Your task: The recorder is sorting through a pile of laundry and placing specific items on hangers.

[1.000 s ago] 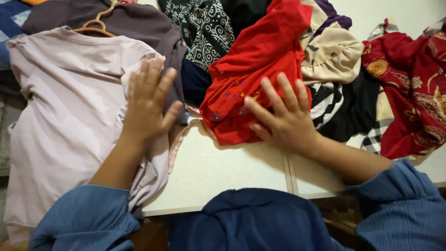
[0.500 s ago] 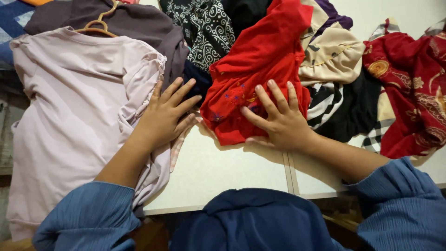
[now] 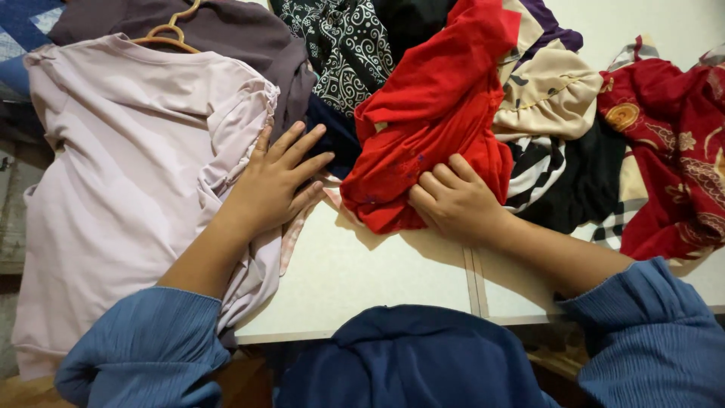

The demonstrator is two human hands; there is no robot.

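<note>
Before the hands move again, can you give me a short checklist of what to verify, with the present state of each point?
1. Right hand has closed on the red garment: ok, fingers curled into the cloth.
2. Left hand lies flat and open on the pink shirt: ok.
3. Red garment is free of the pile: not ok, the upper part lies among other clothes.
4. Bare table in front of the person: ok.
5. Hanger is inside the pink shirt: cannot tell, only its top shows.
</note>
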